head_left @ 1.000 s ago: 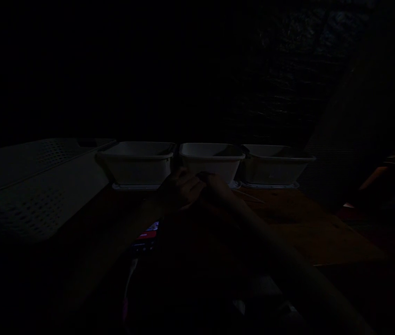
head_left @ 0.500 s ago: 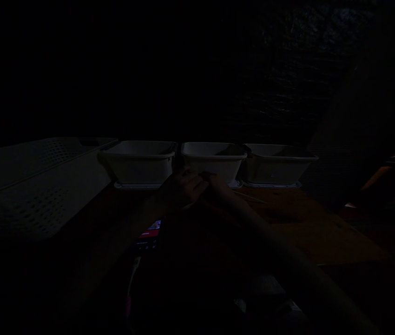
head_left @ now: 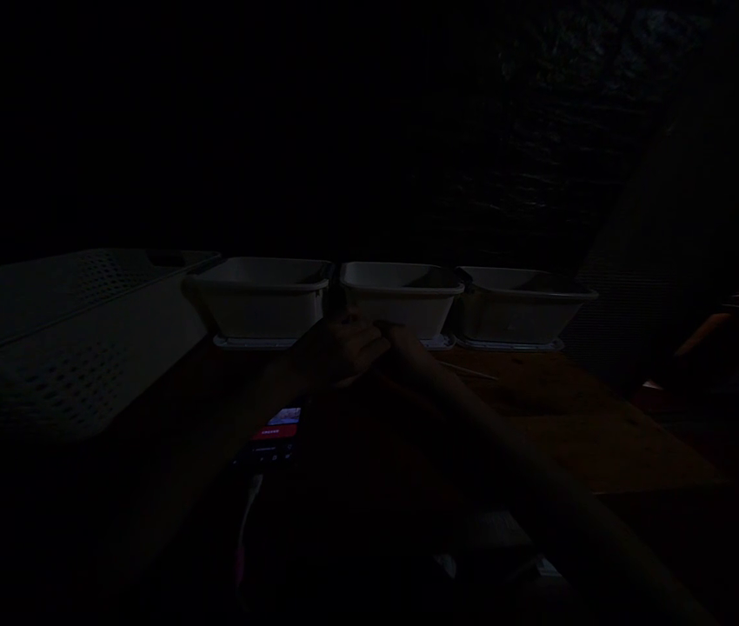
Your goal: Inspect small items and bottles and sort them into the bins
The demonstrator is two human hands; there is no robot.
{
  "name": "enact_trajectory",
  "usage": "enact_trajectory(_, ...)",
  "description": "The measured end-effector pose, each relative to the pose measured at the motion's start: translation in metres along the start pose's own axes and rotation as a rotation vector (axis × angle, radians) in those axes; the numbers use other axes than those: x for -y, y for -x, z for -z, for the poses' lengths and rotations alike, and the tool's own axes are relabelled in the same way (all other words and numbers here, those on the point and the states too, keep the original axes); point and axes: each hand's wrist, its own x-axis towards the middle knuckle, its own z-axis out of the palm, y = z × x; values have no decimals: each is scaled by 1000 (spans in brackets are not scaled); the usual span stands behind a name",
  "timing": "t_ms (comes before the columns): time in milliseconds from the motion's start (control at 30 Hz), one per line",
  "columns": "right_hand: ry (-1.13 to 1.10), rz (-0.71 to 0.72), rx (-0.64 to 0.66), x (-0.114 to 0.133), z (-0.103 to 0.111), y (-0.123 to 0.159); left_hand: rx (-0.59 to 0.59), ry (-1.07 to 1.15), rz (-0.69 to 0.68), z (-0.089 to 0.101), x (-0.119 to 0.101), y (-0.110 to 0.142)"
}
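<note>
Middle plastic tub (head_left: 403, 306) stands towards the bench's (head_left: 578, 435) far side; nearest is a lit phone (head_left: 278, 432), then the left hand (head_left: 348, 349) and right hand (head_left: 404, 342), curled close together, their grip's opening and contents impossible to tell; the tub looks light, stiff, best held by its rim

There are three tubs (head_left: 405, 306), one basket (head_left: 154, 348), one phone (head_left: 278, 432), one cable (head_left: 250, 502) and the wearer's two hands (head_left: 344, 349).

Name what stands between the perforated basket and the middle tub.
In the head view, the leftmost tub stands between the basket and the middle tub.
</note>
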Motion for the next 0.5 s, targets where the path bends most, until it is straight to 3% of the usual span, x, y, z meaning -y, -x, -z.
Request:
enact_trajectory(167,-68,-8,-33,-1,-4,0,-3,77,25,2,5,2)
enact_trajectory(333,-244,5,-135,6,-4,3,43,242,164,7,23,9)
enact_trajectory(500,-252,-5,-126,6,-7,2,79,299,117,5,26,12)
